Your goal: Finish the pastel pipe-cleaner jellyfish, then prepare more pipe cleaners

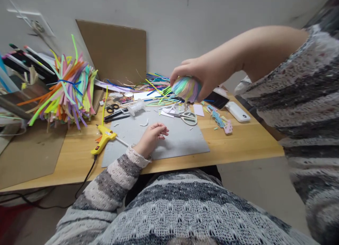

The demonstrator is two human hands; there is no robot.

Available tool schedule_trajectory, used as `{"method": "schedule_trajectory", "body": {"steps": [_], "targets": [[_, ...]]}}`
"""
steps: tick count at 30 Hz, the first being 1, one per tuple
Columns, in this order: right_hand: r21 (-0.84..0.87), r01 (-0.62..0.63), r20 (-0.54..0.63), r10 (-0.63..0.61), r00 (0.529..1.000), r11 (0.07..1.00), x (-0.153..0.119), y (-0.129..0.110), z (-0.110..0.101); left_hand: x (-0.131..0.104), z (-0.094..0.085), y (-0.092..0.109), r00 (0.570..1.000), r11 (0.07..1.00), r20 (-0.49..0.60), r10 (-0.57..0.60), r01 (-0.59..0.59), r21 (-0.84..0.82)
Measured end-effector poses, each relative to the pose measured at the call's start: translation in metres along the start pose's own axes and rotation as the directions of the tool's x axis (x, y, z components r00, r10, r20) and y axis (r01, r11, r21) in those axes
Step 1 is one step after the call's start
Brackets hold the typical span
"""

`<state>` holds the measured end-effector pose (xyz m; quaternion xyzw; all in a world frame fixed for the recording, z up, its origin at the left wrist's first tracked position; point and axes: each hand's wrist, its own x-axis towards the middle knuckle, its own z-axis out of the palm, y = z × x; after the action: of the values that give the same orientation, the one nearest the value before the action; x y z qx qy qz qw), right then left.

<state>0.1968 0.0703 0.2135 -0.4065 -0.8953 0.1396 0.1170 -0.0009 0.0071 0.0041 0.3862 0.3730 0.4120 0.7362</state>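
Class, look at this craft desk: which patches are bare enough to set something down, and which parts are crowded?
Free: the grey mat between the left hand and the scissors, and bare wood at the table front right corner. Crowded: the back strip of loose strips and the strip bundle at left.

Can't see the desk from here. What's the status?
Right hand shut on pastel ball, raised. Left hand curled, empty, on grey mat. Scissors lie below.

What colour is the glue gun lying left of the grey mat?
Yellow, with an orange trigger and a black cord; the glue gun shows clearly in the head view.
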Motion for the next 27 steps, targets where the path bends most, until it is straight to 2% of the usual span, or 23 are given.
{"method": "schedule_trajectory", "body": {"steps": [1,2,3,6,11,15,17,19,21,23,25,26,27], "targets": [[-0.161,0.015,0.187,0.015,0.982,0.987,0.004,-0.006,-0.01,0.0,-0.001,0.0,1.0,1.0,0.001,-0.001,0.001,-0.001],[-0.235,0.031,0.296,0.041,0.954,0.971,0.007,-0.012,-0.02,0.001,-0.001,0.0,1.0,1.0,0.002,-0.001,0.001,-0.002],[-0.288,0.024,0.355,0.083,0.931,0.957,0.009,-0.016,-0.028,0.001,-0.002,0.0,1.0,1.0,0.003,-0.001,0.001,-0.004],[-0.281,-0.039,0.351,0.14,0.926,0.959,0.01,-0.021,-0.041,0.002,-0.003,0.0,1.0,1.0,0.009,-0.003,0.003,-0.009],[-0.026,-0.101,0.407,0.103,0.907,0.995,0.003,-0.018,-0.05,0.002,-0.004,-0.001,1.0,1.0,0.021,-0.008,0.008,-0.012],[0.067,-0.156,0.388,0.119,0.914,0.985,-0.003,-0.031,-0.063,0.002,-0.005,-0.002,1.0,1.0,0.023,-0.01,0.01,-0.015],[0.173,-0.187,0.39,0.107,0.915,0.967,-0.006,-0.036,-0.067,0.002,-0.005,-0.001,1.0,1.0,0.027,-0.011,0.011,-0.016],[0.355,-0.264,0.396,0.112,0.911,0.897,-0.011,-0.033,-0.064,0.002,-0.005,-0.001,1.0,1.0,0.027,-0.009,0.01,-0.018],[0.58,-0.304,0.375,0.084,0.923,0.756,-0.016,-0.021,-0.048,0.001,-0.005,0.0,1.0,1.0,0.024,-0.008,0.008,-0.018],[0.786,-0.232,0.298,-0.023,0.954,0.573,-0.021,-0.003,-0.015,0.0,-0.004,0.002,0.999,0.999,0.037,0.003,-0.001,-0.033],[0.911,-0.118,0.172,-0.104,0.98,0.395,-0.028,0.016,0.032,-0.001,-0.003,0.003,0.996,0.996,0.092,0.02,-0.012,-0.089],[0.932,-0.099,0.151,-0.125,0.981,0.35,-0.031,0.024,0.058,-0.002,-0.002,0.004,0.992,0.992,0.126,0.024,-0.007,-0.128],[0.942,-0.071,0.106,-0.09,0.99,0.329,-0.035,0.031,0.084,-0.002,-0.001,0.003,0.988,0.986,0.154,0.022,0.005,-0.168]]}}
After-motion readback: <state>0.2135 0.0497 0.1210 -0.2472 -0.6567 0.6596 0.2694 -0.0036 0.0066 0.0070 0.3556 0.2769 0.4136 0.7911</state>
